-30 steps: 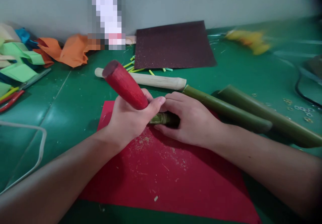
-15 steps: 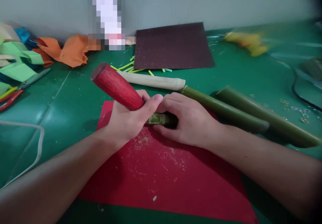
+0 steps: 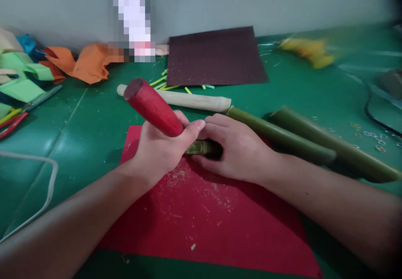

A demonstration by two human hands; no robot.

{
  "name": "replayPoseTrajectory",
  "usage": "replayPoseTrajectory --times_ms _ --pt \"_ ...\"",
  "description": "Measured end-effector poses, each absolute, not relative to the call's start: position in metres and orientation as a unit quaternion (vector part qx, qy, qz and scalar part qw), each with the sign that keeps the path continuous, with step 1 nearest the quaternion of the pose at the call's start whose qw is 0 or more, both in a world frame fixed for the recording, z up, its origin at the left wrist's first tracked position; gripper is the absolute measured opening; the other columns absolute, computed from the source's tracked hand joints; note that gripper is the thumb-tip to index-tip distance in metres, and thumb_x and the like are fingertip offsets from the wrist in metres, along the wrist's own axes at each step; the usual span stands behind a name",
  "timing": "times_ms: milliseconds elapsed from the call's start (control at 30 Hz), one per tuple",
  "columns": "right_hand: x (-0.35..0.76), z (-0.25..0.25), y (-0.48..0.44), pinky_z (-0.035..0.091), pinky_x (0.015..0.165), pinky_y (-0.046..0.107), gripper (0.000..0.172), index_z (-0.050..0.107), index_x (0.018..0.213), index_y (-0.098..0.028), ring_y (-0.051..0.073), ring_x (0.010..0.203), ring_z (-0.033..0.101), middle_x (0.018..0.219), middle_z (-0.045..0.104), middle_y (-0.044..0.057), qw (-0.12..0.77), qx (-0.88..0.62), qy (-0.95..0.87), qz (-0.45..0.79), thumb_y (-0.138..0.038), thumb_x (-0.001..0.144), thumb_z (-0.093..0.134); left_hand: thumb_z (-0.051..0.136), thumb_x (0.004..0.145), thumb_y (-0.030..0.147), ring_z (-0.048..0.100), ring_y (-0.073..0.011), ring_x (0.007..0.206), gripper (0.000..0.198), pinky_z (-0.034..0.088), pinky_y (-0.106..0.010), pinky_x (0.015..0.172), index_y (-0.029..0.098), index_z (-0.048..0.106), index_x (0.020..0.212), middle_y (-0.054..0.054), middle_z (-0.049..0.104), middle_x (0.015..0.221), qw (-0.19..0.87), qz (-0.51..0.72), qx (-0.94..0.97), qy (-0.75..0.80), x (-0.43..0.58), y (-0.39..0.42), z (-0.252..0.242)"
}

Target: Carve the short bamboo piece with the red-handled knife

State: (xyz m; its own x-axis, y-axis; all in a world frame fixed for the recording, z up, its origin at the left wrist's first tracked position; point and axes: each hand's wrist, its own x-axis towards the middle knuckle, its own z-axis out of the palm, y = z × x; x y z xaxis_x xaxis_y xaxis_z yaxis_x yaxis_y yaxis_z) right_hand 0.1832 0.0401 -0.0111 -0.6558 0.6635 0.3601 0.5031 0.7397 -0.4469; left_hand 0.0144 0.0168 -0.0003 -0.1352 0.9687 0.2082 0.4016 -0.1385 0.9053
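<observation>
1. Head view: the red handle [image 3: 153,107] held by the left hand [image 3: 160,149] stands steeper than half a second ago, when its top leaned farther left; it is back close to its tilt of a second ago.
2. The right hand [image 3: 241,149] has barely shifted across those frames, and the wood chip [image 3: 193,247] nearer the viewer than the grip lies where it did half a second ago.
3. The left fingers are wrapped firmly round the handle; its working end is hidden below that hand.
4. The right hand is closed over the carved bamboo piece [image 3: 199,147], fingers on the far side and thumb on the near side. The piece lies directly between the two hands, over the red sheet [image 3: 204,220], with pale lines cut in its green skin.
5. Fine shavings [image 3: 177,176] are scattered on the sheet just on the near side of the grip.
6. Beyond the grip lie a pale stick [image 3: 201,102] and a dark sheet [image 3: 216,57] dusted with specks. Two green bamboo lengths [image 3: 276,134] slant away to the right of it, with small rings [image 3: 375,136] farther right.
7. Far beyond and right of the grip, a yellow item [image 3: 309,49] sits by clear film, too blurred to tell whether the film is a bag around it.
</observation>
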Motion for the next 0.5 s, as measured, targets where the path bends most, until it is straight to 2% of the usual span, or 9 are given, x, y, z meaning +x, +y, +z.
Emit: replayPoseTrajectory --times_ms 167,333,500 --pt "0.1838 -0.0099 0.0386 0.042 0.068 0.032 0.019 0.067 0.083 -0.014 0.02 0.076 0.053 0.078 0.06 0.006 0.242 -0.328 -0.901 0.151 -0.031 0.077 0.063 0.068 0.082 0.032 0.052 -0.0088 0.059 0.025 0.049 -0.019 0.058 0.02 0.057 0.063 0.004 0.057 0.061 0.28 0.468 0.602 0.584 0.0133 0.0195 0.0031" --pt "0.1851 -0.009 0.0394 0.042 0.069 0.031 0.016 0.064 0.081 -0.017 0.019 0.075 0.053 0.077 0.059 0.004 0.242 -0.335 -0.894 0.174 -0.032 0.077 0.063 0.066 0.083 0.033 0.042 -0.0075 0.047 0.034 0.042 -0.02 0.046 0.02 0.05 0.056 0.005 0.043 0.05 0.349 0.479 0.577 0.562 0.0113 0.0145 0.0065" --pt "0.1855 -0.0088 0.0416 0.04 0.068 0.03 0.014 0.061 0.079 -0.017 0.017 0.073 0.051 0.078 0.058 0.004 0.243 -0.336 -0.89 0.191 -0.031 0.077 0.062 0.068 0.08 0.031 0.048 -0.0076 0.05 0.033 0.044 -0.018 0.048 0.019 0.051 0.055 0.004 0.05 0.053 0.364 0.458 0.604 0.541 0.0104 0.0132 0.0058"
